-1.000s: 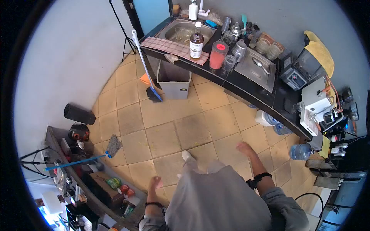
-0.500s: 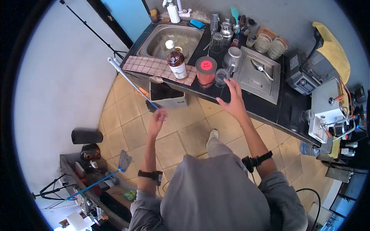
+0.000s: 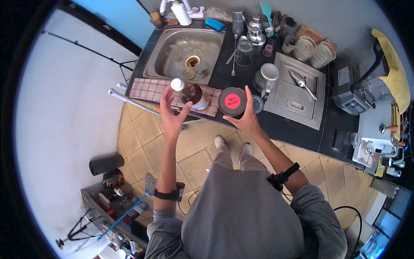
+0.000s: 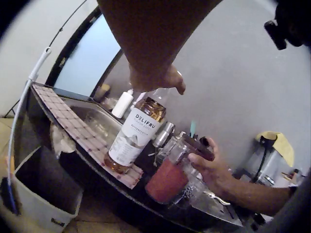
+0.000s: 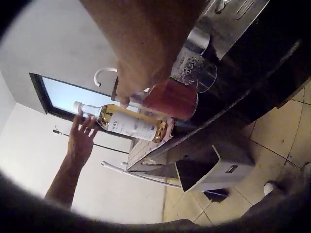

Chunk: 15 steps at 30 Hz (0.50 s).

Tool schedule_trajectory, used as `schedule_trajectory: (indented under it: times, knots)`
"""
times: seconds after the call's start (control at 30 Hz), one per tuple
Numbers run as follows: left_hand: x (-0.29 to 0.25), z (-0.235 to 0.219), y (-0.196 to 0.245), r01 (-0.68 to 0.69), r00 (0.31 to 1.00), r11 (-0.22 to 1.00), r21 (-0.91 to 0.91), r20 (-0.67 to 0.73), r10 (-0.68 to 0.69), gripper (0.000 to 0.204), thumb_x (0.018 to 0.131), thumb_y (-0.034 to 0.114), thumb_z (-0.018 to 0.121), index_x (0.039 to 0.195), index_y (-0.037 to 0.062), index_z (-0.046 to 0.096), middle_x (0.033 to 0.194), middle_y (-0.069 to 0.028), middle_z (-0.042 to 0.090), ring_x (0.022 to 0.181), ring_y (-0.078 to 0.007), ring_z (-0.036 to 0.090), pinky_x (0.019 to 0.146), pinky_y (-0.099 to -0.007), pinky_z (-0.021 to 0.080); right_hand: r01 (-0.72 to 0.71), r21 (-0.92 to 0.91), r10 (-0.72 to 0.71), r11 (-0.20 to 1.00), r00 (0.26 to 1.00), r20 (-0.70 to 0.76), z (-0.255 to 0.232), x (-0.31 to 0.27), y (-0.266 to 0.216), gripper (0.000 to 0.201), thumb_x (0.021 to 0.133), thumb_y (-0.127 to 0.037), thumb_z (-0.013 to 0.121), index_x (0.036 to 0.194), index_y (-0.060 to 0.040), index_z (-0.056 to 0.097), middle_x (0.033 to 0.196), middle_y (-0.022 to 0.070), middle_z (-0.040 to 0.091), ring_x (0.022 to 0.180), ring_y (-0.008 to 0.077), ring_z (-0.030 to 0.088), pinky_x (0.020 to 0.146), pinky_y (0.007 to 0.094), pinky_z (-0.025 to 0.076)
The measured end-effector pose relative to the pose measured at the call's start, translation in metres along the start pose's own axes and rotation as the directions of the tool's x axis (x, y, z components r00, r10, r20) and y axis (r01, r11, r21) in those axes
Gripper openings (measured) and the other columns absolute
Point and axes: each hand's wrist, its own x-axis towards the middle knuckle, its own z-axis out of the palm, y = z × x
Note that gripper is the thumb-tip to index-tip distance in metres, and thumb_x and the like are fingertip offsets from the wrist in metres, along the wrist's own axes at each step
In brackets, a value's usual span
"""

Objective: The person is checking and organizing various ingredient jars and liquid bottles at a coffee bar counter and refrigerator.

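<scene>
In the head view, a bottle of amber liquid (image 3: pixel 192 95) with a white cap stands on a checkered cloth (image 3: pixel 146 90). My left hand (image 3: pixel 173 121) is at its neck, thumb and fingers spread in a wide curve; firm contact cannot be told. Just right of the bottle, my right hand (image 3: pixel 249 121) grips a round jar (image 3: pixel 233 102) by its dark lid, which bears a red label. Red powder fills the jar (image 4: pixel 167 182) in the left wrist view, with the right thumb against the lid's near side. The bottle's label (image 5: pixel 131 126) shows in the right wrist view.
A sink (image 3: pixel 157 58) with glass dishes lies behind the cloth. Right of the jar are a metal pitcher (image 3: pixel 268 73), a small glass (image 3: pixel 257 104) and a steel tray (image 3: pixel 297 108) with spoons. A grey bin (image 4: pixel 43 194) stands under the counter edge.
Both hands have moved forward over the counter, the left to the bottle's neck, the right from near the small glass onto the jar's lid. The counter appears closer.
</scene>
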Motion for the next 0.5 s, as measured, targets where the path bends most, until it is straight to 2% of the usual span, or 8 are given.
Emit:
schedule_trajectory:
  times: [0.1, 0.13, 0.17, 0.23, 0.27, 0.33, 0.4, 0.5]
  knots:
    - [0.031, 0.01, 0.013, -0.065, 0.993, 0.996, -0.054, 0.092, 0.07, 0.076, 0.076, 0.01, 0.079, 0.14, 0.0061, 0.038, 0.127, -0.0115, 0.054, 0.121, -0.0222, 0.051, 0.104, -0.0367, 0.037, -0.112, 0.061, 0.114, 0.992, 0.993, -0.034, 0.004, 0.003, -0.004, 0.126, 0.062, -0.019, 0.092, 0.153, -0.0055, 0.005, 0.143, 0.0204, 0.04, 0.131, 0.03, 0.045, 0.11, 0.0407, 0.036]
    - [0.038, 0.017, 0.023, -0.035, 0.993, 0.982, -0.185, 0.102, 0.054, 0.055, 0.079, 0.008, 0.077, 0.127, 0.0044, 0.051, 0.115, -0.0093, 0.061, 0.109, -0.0183, 0.056, 0.099, -0.0334, 0.042, -0.13, 0.083, 0.134, 0.988, 0.99, -0.04, 0.006, 0.003, -0.007, 0.126, 0.061, -0.018, 0.092, 0.153, -0.0059, 0.006, 0.144, 0.0194, 0.04, 0.132, 0.0296, 0.044, 0.111, 0.0404, 0.036]
    - [0.043, 0.017, 0.017, -0.021, 0.991, 0.982, -0.187, 0.126, 0.045, 0.055, 0.079, 0.008, 0.077, 0.127, 0.0044, 0.051, 0.115, -0.0093, 0.061, 0.109, -0.0183, 0.056, 0.099, -0.0334, 0.042, -0.157, 0.107, 0.162, 0.982, 0.986, -0.041, 0.009, -0.001, -0.008, 0.125, 0.061, -0.017, 0.092, 0.153, -0.0063, 0.007, 0.144, 0.0183, 0.04, 0.132, 0.0292, 0.044, 0.111, 0.0401, 0.036]
    - [0.051, 0.019, 0.003, 0.178, 0.974, 0.957, -0.231, 0.176, -0.139, 0.027, 0.083, 0.008, 0.074, 0.105, 0.0028, 0.059, 0.098, -0.007, 0.065, 0.088, -0.0136, 0.062, 0.084, -0.0281, 0.048, -0.19, 0.062, 0.194, 0.98, 0.979, -0.066, 0.014, -0.004, -0.004, 0.123, 0.06, -0.017, 0.092, 0.152, -0.006, 0.01, 0.145, 0.0178, 0.041, 0.133, 0.0291, 0.044, 0.111, 0.04, 0.035]
    - [0.053, 0.02, -0.003, 0.189, 0.969, 0.955, -0.228, 0.199, -0.144, 0.027, 0.083, 0.008, 0.074, 0.105, 0.0028, 0.059, 0.098, -0.007, 0.065, 0.088, -0.0136, 0.062, 0.084, -0.0281, 0.048, -0.206, 0.019, 0.207, 0.978, 0.975, -0.081, 0.017, -0.006, -0.002, 0.121, 0.06, -0.017, 0.092, 0.151, -0.0057, 0.013, 0.145, 0.0173, 0.041, 0.133, 0.029, 0.044, 0.112, 0.0398, 0.035]
    - [0.054, 0.021, -0.011, 0.243, 0.954, 0.942, -0.232, 0.233, -0.189, 0.015, 0.087, 0.009, 0.071, 0.092, 0.0031, 0.058, 0.079, -0.0049, 0.064, 0.071, -0.0098, 0.059, 0.069, -0.024, 0.046, -0.226, -0.012, 0.224, 0.974, 0.969, -0.102, 0.019, -0.007, -0.005, 0.117, 0.059, -0.017, 0.092, 0.148, -0.0054, 0.017, 0.143, 0.0173, 0.042, 0.132, 0.0292, 0.045, 0.112, 0.0398, 0.035]
    - [0.056, 0.026, -0.011, 0.274, 0.947, 0.934, -0.228, 0.233, -0.221, 0.017, 0.091, 0.01, 0.068, 0.079, 0.0032, 0.057, 0.066, -0.0027, 0.061, 0.063, -0.0072, 0.057, 0.059, -0.0217, 0.043, -0.232, -0.043, 0.226, 0.972, 0.967, -0.119, 0.022, -0.005, -0.006, 0.114, 0.058, -0.017, 0.093, 0.146, -0.005, 0.021, 0.142, 0.0174, 0.043, 0.131, 0.0294, 0.046, 0.111, 0.0398, 0.036]
    - [0.06, 0.028, -0.016, 0.251, 0.95, 0.926, -0.283, 0.253, -0.18, 0.021, 0.092, 0.009, 0.066, 0.075, 0.0032, 0.054, 0.064, -0.0018, 0.057, 0.06, -0.0077, 0.053, 0.057, -0.023, 0.042, -0.246, -0.044, 0.234, 0.968, 0.955, -0.181, 0.03, -0.007, -0.005, 0.109, 0.057, -0.019, 0.093, 0.142, -0.0044, 0.026, 0.139, 0.0171, 0.044, 0.129, 0.0295, 0.048, 0.11, 0.0402, 0.037]
